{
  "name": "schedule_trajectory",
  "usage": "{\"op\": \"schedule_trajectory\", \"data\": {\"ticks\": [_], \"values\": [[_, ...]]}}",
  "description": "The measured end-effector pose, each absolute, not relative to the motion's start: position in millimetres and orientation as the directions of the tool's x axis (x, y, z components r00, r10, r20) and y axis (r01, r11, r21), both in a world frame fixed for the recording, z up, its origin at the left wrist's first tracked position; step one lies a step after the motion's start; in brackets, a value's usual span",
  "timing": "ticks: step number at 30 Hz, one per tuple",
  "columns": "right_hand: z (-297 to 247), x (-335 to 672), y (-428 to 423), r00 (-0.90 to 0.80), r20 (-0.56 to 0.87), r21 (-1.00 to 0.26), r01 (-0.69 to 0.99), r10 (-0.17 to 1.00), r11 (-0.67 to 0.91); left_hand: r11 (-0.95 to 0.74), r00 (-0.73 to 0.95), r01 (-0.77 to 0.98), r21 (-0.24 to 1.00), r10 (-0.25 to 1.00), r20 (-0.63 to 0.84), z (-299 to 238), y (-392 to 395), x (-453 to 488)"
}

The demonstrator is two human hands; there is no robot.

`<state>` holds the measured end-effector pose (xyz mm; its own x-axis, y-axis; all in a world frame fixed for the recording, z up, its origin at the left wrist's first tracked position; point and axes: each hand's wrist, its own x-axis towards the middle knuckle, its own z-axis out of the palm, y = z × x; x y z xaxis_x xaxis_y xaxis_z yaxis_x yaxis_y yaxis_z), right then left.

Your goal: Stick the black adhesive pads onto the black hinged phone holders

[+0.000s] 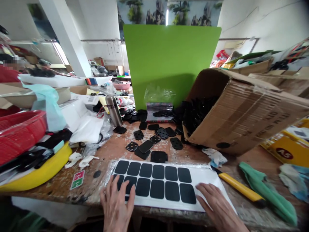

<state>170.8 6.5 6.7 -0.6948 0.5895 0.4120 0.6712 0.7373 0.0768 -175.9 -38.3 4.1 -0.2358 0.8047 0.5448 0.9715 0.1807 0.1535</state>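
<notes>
A white backing sheet [205,190] lies at the front of the wooden workbench [55,185], carrying two rows of black rounded-square pads [157,189]. My left hand [117,203] rests flat on the sheet's left end, its fingers spread over the lower pads. My right hand [217,206] lies open on the sheet's lower right corner, fingertips next to the last pad. Beyond the sheet, loose black plates [162,133], some with holes, are scattered on the wood. Neither hand holds anything.
A tipped cardboard box [236,119] spills black pieces at the right, near a yellow-handled utility knife [238,188] and a green cloth [267,193]. A steel flask [114,111], a red basket [19,135] and a green board [169,58] stand around. A person in red [8,74] is at far left.
</notes>
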Motion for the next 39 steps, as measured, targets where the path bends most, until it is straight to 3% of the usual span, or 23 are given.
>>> {"op": "schedule_trajectory", "data": {"ticks": [2, 5, 10, 14, 16, 19, 22, 24, 27, 28, 30, 33, 36, 39], "values": [[15, 140, 26, -0.688, 0.41, 0.006, 0.659, 0.599, 0.752, 0.109, -0.205, 0.973, 0.201, 0.807, 0.554, 9, -32, -161], [21, 80, 68, -0.621, 0.225, -0.202, 0.724, 0.751, 0.659, 0.029, -0.16, 0.973, 0.231, 0.804, 0.573, 5, -27, -143], [21, 14, 124, -0.564, 0.19, -0.255, 0.762, 0.803, 0.595, -0.004, -0.175, 0.954, 0.301, 0.805, 0.566, -10, -32, -139], [23, 11, 143, -0.518, 0.172, -0.332, 0.77, 0.838, 0.545, -0.038, -0.29, 0.856, 0.516, 0.791, 0.539, 0, -31, -136], [25, 15, 144, -0.513, 0.181, -0.387, 0.747, 0.839, 0.54, -0.044, -0.379, 0.706, 0.707, 0.819, 0.43, 13, -23, -131], [32, 18, 133, -0.542, 0.229, -0.454, 0.675, 0.808, 0.582, 0.099, -0.433, 0.247, 0.964, 0.901, 0.019, 36, -4, -121], [43, 23, 104, -0.575, 0.292, -0.475, 0.606, 0.764, 0.638, 0.27, -0.326, -0.264, 0.926, 0.879, -0.349, 53, 13, -114], [50, 30, 79, -0.614, 0.323, -0.462, 0.562, 0.72, 0.686, 0.239, -0.224, -0.477, 0.846, 0.897, -0.38, 58, 18, -112], [54, 41, 48, -0.617, 0.392, -0.449, 0.519, 0.683, 0.727, 0.167, -0.111, -0.636, 0.754, 0.946, -0.303, 59, 14, -108], [54, 45, 40, -0.569, 0.41, -0.492, 0.52, 0.712, 0.699, 0.154, -0.102, -0.658, 0.737, 0.951, -0.291, 58, 11, -106], [50, 48, 26, -0.395, 0.374, -0.69, 0.486, 0.839, 0.537, 0.131, -0.12, -0.67, 0.731, 0.952, -0.281, 56, 4, -100], [43, 45, 11, -0.18, 0.129, -0.94, 0.291, 0.975, 0.178, 0.123, -0.174, -0.626, 0.77, 0.94, -0.292, 54, -6, -89], [39, 39, 4, -0.064, 0.022, -0.968, 0.249, 0.998, 0.037, 0.158, -0.209, -0.418, 0.895, 0.942, -0.264, 52, -11, -80], [43, 37, 0, -0.061, 0.126, -0.915, 0.378, 0.99, 0.14, 0.092, -0.214, -0.105, 0.99, 0.97, -0.113, 54, -12, -77]]}}
